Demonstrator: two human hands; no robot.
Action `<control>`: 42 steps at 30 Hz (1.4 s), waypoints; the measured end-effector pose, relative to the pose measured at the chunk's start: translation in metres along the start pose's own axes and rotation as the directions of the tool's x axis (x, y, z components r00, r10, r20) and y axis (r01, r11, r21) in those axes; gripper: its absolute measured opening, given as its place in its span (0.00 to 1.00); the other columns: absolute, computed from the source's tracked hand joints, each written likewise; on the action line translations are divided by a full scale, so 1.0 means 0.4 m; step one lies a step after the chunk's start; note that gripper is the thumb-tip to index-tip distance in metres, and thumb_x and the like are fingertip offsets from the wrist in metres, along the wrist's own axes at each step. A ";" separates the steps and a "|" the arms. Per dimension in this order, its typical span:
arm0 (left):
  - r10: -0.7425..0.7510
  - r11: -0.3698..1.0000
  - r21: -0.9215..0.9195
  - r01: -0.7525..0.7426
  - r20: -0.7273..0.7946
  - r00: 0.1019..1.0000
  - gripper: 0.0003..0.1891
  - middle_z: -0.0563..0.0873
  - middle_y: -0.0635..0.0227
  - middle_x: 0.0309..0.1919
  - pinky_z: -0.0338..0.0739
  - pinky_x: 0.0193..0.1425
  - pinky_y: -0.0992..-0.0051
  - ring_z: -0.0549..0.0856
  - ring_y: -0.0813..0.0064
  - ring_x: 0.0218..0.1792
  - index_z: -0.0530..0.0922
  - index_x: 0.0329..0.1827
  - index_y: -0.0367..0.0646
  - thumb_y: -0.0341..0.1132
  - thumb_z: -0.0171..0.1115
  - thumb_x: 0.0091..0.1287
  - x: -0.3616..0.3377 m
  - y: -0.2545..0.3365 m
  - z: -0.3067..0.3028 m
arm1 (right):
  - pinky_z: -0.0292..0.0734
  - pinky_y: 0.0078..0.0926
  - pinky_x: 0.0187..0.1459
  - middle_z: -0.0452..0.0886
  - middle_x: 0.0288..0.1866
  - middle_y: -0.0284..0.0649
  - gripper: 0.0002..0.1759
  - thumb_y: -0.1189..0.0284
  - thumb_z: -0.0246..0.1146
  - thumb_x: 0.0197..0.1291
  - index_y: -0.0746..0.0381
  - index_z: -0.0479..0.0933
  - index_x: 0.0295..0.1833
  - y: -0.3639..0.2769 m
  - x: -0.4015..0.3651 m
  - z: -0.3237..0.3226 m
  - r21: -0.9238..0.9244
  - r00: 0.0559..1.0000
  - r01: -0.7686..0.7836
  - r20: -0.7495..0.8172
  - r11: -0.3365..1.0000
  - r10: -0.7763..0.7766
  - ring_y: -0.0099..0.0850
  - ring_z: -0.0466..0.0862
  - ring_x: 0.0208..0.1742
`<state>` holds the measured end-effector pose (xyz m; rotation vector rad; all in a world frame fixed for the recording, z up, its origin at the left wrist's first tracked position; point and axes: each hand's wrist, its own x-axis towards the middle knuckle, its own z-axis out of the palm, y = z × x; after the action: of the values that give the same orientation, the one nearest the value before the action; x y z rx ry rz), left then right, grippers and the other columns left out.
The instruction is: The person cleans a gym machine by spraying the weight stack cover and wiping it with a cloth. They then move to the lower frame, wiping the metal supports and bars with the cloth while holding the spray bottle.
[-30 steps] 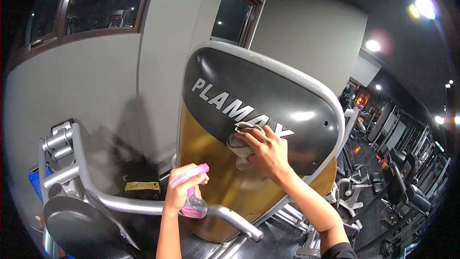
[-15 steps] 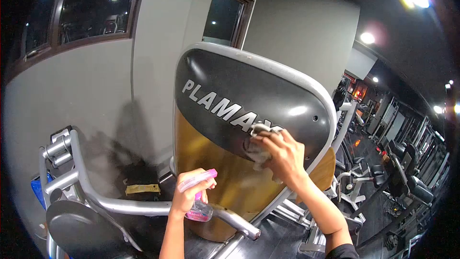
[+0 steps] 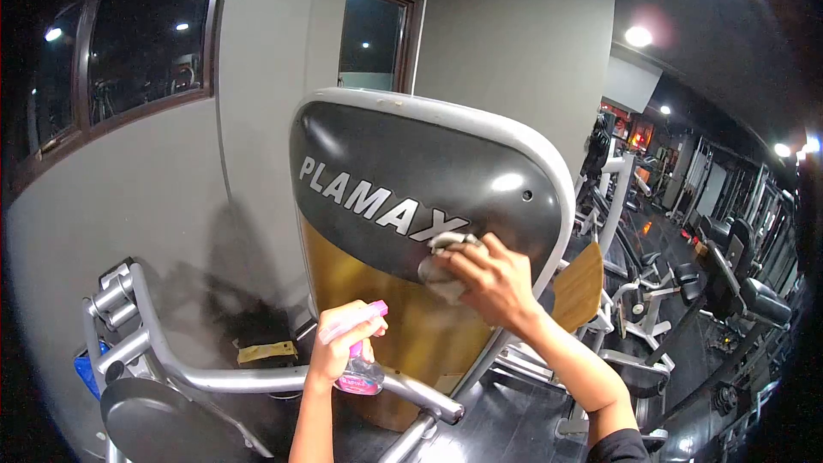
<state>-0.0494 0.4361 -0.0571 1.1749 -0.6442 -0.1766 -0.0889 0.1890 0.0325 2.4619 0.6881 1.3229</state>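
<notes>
While gripping one spray bottle (image 3: 360,380) around the neck in the left hand (image 3: 337,345), holds one bunched cloth (image 3: 441,278) in the right hand (image 3: 493,279), seemingly pressed to the dark panel (image 3: 411,163), just below the last of the silver lettering (image 3: 377,208). Carries the bottle roughly upright, near and left of the cloth, with fingers close about the pink sprayer (image 3: 375,309), probably to have the trigger within reach and leave the right hand to the cloth alone. Bunches the cloth, likely for a thicker pad under the fingertips; cannot tell the firmness of the press. Counts two hands, both closed; one bottle; one cloth; six letters; one dark panel above one gold panel (image 3: 403,334). Shows also, to the left, one silver bar (image 3: 231,379) passing behind the bottle, one yellow label (image 3: 267,351), and, farther off, two windows (image 3: 150,39)
</notes>
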 end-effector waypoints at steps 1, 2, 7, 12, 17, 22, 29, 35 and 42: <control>0.002 1.000 -0.002 -0.002 0.002 1.000 0.10 0.84 0.63 0.28 0.74 0.20 0.79 0.80 0.79 0.16 0.82 0.38 0.32 0.33 0.62 0.67 0.001 0.002 0.005 | 0.81 0.23 0.29 0.81 0.45 0.24 0.25 0.72 0.67 0.38 0.48 0.80 0.49 0.009 0.017 -0.024 0.003 0.999 -0.049 -0.011 0.999 0.049 0.28 0.78 0.40; 0.001 1.000 0.001 -0.001 0.004 1.000 0.10 0.84 0.63 0.28 0.74 0.20 0.79 0.80 0.79 0.16 0.82 0.38 0.32 0.33 0.62 0.67 0.002 0.002 0.012 | 0.80 0.22 0.29 0.81 0.46 0.23 0.26 0.72 0.67 0.36 0.49 0.79 0.48 0.017 0.026 -0.039 0.006 0.995 -0.099 -0.021 0.995 0.099 0.28 0.78 0.39; -0.003 0.999 -0.035 0.004 0.029 1.000 0.10 0.84 0.62 0.29 0.75 0.21 0.79 0.80 0.79 0.16 0.82 0.42 0.32 0.32 0.61 0.67 0.004 -0.001 0.031 | 0.80 0.21 0.31 0.82 0.49 0.24 0.26 0.74 0.65 0.37 0.49 0.80 0.49 -0.007 -0.051 0.029 0.054 0.992 -0.088 -0.089 0.995 0.092 0.28 0.78 0.37; 0.016 1.000 0.012 -0.016 0.041 0.999 0.12 0.84 0.62 0.30 0.75 0.21 0.78 0.81 0.78 0.17 0.82 0.48 0.32 0.31 0.60 0.67 -0.003 -0.005 0.038 | 0.80 0.20 0.32 0.80 0.54 0.22 0.28 0.71 0.64 0.41 0.48 0.80 0.55 -0.019 -0.163 0.050 0.077 0.999 0.012 0.037 0.997 -0.015 0.26 0.75 0.38; -0.032 0.999 0.003 0.032 0.021 0.999 0.13 0.84 0.61 0.30 0.75 0.22 0.78 0.81 0.78 0.18 0.82 0.50 0.33 0.31 0.60 0.67 -0.028 0.032 0.058 | 0.78 0.24 0.29 0.84 0.45 0.24 0.27 0.75 0.68 0.33 0.48 0.82 0.47 0.045 -0.130 -0.015 0.051 0.993 -0.031 -0.111 0.998 0.037 0.30 0.78 0.34; 0.006 0.996 0.092 -0.004 -0.022 1.000 0.12 0.83 0.58 0.29 0.77 0.20 0.75 0.79 0.76 0.16 0.81 0.40 0.30 0.34 0.61 0.67 -0.044 0.054 0.088 | 0.78 0.28 0.33 0.84 0.47 0.28 0.31 0.75 0.71 0.28 0.49 0.82 0.48 0.054 -0.122 -0.027 0.100 0.970 -0.166 -0.163 0.981 0.181 0.34 0.79 0.35; -0.016 0.996 0.083 0.018 -0.028 0.999 0.12 0.84 0.61 0.31 0.75 0.22 0.78 0.82 0.77 0.19 0.82 0.48 0.32 0.31 0.61 0.67 -0.053 0.056 0.149 | 0.79 0.21 0.31 0.83 0.48 0.22 0.24 0.73 0.68 0.39 0.47 0.81 0.48 0.041 -0.269 0.030 0.136 0.992 -0.082 -0.085 0.987 0.094 0.27 0.77 0.33; -0.002 0.981 0.196 0.006 -0.023 1.000 0.12 0.83 0.58 0.30 0.78 0.22 0.76 0.81 0.74 0.18 0.80 0.40 0.30 0.35 0.59 0.68 -0.050 0.055 0.238 | 0.79 0.23 0.34 0.84 0.46 0.23 0.26 0.73 0.70 0.36 0.47 0.82 0.48 0.116 -0.276 -0.015 0.142 0.977 -0.093 -0.179 0.985 0.118 0.28 0.79 0.35; -0.032 0.977 0.209 0.036 -0.021 0.999 0.12 0.83 0.59 0.30 0.77 0.23 0.78 0.81 0.75 0.19 0.80 0.39 0.31 0.34 0.59 0.68 -0.053 0.031 0.339 | 0.81 0.23 0.34 0.83 0.48 0.22 0.27 0.72 0.72 0.35 0.46 0.82 0.49 0.137 -0.294 -0.016 0.231 0.936 -0.179 -0.260 0.956 0.238 0.31 0.80 0.37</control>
<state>-0.1442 0.3421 -0.0227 1.3896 -0.6389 -0.1297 -0.1343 0.0808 -0.0234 2.5904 0.6679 1.7989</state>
